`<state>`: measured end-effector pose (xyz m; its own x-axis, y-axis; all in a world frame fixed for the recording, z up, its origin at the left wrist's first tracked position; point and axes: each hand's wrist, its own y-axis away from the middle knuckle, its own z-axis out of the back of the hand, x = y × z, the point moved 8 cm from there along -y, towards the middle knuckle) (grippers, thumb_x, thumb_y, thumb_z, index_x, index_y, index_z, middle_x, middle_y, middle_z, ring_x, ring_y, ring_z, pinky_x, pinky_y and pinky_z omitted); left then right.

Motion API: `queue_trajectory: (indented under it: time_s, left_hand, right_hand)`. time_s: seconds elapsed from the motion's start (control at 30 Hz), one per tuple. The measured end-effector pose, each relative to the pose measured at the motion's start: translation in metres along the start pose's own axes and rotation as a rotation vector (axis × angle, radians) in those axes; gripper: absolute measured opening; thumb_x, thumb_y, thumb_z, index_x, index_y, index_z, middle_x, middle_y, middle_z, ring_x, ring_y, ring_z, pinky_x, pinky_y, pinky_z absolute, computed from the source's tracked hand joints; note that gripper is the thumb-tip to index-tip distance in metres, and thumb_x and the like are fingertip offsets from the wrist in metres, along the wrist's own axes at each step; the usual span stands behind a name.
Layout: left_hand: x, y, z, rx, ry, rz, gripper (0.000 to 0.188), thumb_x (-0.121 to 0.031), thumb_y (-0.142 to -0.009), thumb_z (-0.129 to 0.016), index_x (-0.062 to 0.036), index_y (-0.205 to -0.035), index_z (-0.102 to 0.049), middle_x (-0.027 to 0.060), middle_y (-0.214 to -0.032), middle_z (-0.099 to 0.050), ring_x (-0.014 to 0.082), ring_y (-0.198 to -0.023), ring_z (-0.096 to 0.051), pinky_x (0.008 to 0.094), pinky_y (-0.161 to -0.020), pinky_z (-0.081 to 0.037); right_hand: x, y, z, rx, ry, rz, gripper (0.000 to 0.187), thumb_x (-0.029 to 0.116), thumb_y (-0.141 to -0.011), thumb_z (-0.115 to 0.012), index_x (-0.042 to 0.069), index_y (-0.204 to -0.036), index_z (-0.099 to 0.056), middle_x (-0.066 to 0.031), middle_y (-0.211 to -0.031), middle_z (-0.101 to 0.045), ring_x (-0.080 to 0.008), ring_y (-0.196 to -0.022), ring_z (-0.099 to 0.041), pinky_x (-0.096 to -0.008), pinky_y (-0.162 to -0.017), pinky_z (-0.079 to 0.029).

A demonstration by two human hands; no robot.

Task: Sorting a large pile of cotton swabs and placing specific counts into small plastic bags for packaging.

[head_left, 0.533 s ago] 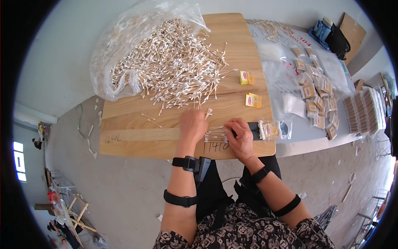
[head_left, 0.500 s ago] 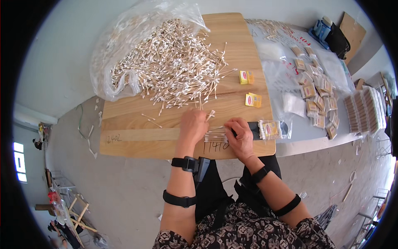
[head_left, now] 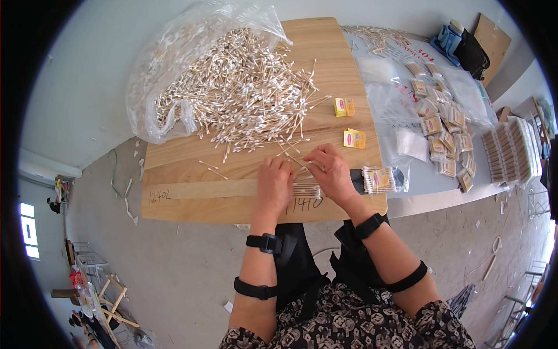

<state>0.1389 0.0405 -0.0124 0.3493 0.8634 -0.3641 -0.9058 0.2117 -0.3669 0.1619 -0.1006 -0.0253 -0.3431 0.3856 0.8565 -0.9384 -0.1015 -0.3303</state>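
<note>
My left hand is closed at the front of the wooden table, its fingertips on the ends of a few loose cotton swabs. From the other side my right hand pinches those swabs between thumb and fingers. Just below them, between my hands, lies a neat row of cotton swabs set side by side. A large heap of cotton swabs spills out of a clear plastic bag behind my hands. Right of my right hand, a clear packet of swabs with a yellow card rests on a dark strip.
Two small stacks of yellow cards sit near the right edge of the wooden table. On the grey table beyond lie clear bags, many filled swab packets and a stacked block of packets. A blue bottle stands far right.
My right hand has moved up and left off the swab row, now pinching loose swabs. My left hand has come slightly down, nearer the row.
</note>
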Motion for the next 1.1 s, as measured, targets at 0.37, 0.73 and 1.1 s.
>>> queue_trajectory:
  time_s: [0.37, 0.73, 1.1]
  left_hand:
    - [-0.011, 0.013, 0.001, 0.058, -0.022, -0.021, 0.013, -0.003, -0.072, -0.070, -0.0055, -0.084, -0.065, 0.0059, -0.090, -0.058, 0.0287, -0.095, -0.054, 0.0418, -0.082, -0.045]
    - [-0.047, 0.052, -0.023, 0.152, -0.121, 0.075, 0.059, -0.024, -0.086, -0.067, 0.0031, -0.135, -0.048, 0.0213, -0.140, -0.047, 0.0359, -0.132, -0.041, 0.0502, -0.109, -0.033]
    - [-0.040, 0.042, -0.033, 0.373, -0.116, 0.061, 0.072, -0.039, -0.091, -0.059, -0.0003, -0.147, -0.034, 0.0201, -0.155, -0.031, 0.0321, -0.146, -0.023, 0.0514, -0.119, -0.012]
  right_hand:
    - [-0.004, -0.020, -0.007, 0.061, 0.314, 0.215, 0.013, -0.002, -0.077, -0.058, 0.004, -0.077, -0.069, -0.0118, -0.093, -0.061, -0.0320, -0.095, -0.056, -0.0403, -0.083, -0.048]
    - [-0.003, 0.039, 0.034, -0.192, -0.034, -0.108, 0.018, -0.010, -0.080, -0.057, 0.000, -0.094, -0.064, -0.0136, -0.102, -0.062, -0.0301, -0.096, -0.059, -0.0361, -0.082, -0.049]
    - [-0.014, 0.067, 0.029, -0.263, -0.297, -0.200, 0.017, -0.003, -0.091, -0.054, -0.001, -0.106, -0.061, -0.0119, -0.115, -0.060, -0.0220, -0.103, -0.059, -0.0290, -0.088, -0.047]
